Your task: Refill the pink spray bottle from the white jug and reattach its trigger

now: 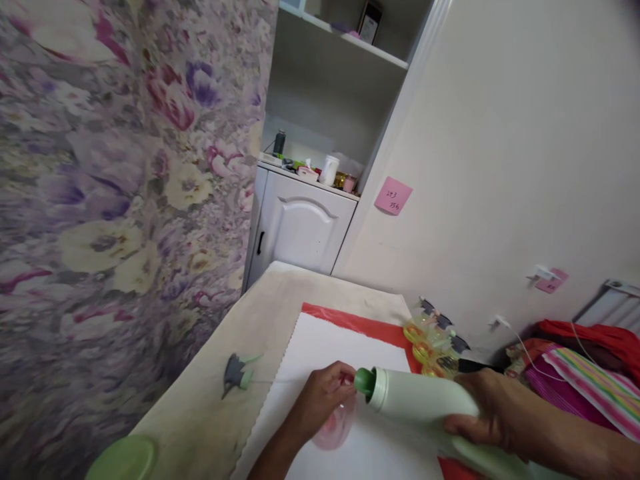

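My right hand (493, 410) is wrapped round a large pale green bottle (420, 397), tipped nearly level with its mouth to the left. A darker green spout (365, 381) sticks out of that mouth. My left hand (325, 393) is closed at the top of a see-through pink bottle (335, 427), directly under the spout. Its fingers hide the pink bottle's neck, so I cannot tell whether the spout touches it. Left of my left hand, a grey and green spray trigger head (237, 375) lies on the table with its thin tube pointing right.
White paper (330, 340) over a red sheet (350, 321) covers part of the cream table (280, 287). Several yellowish spray bottles (430, 343) stand by the wall. A green round lid (123, 459) is at the near left. A floral curtain (125, 200) hangs left; a white cabinet (305, 223) stands behind.
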A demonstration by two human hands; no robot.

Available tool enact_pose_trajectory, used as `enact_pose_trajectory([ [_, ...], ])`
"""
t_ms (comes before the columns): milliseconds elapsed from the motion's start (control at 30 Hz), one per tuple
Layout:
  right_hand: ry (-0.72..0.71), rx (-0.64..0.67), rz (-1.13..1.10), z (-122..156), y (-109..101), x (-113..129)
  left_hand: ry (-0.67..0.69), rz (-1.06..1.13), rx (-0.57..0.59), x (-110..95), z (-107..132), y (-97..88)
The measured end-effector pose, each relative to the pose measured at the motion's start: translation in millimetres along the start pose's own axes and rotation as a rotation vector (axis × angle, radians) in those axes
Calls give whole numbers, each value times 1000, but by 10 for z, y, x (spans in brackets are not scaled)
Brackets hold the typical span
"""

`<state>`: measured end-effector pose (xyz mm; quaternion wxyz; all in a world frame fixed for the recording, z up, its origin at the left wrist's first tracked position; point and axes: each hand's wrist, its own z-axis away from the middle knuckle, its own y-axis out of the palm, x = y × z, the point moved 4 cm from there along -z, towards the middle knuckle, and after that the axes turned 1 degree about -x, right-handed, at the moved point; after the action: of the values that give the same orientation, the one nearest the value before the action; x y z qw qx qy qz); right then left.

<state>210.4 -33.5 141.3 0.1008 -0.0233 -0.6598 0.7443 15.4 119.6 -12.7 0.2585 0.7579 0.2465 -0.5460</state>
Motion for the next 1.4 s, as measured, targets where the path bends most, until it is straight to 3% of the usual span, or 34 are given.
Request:
enact_pose_trajectory([
  [200, -28, -21, -25, -3, -22, -11, -7, 9, 4, -7, 6, 7],
  [433, -7, 76, 65, 13, -64, 70, -26, 9, -3, 13, -5, 11],
  [933, -4, 111, 100, 24, -174, 163, -36, 15, -4, -11, -5, 23],
  [1333, -17, 113, 136, -10, -201, 193, -33, -22, 0, -50, -7, 25],
  [1400, -43, 58, 125, -11, -208, 180, -31, -30, -1, -64, -7, 27],
])
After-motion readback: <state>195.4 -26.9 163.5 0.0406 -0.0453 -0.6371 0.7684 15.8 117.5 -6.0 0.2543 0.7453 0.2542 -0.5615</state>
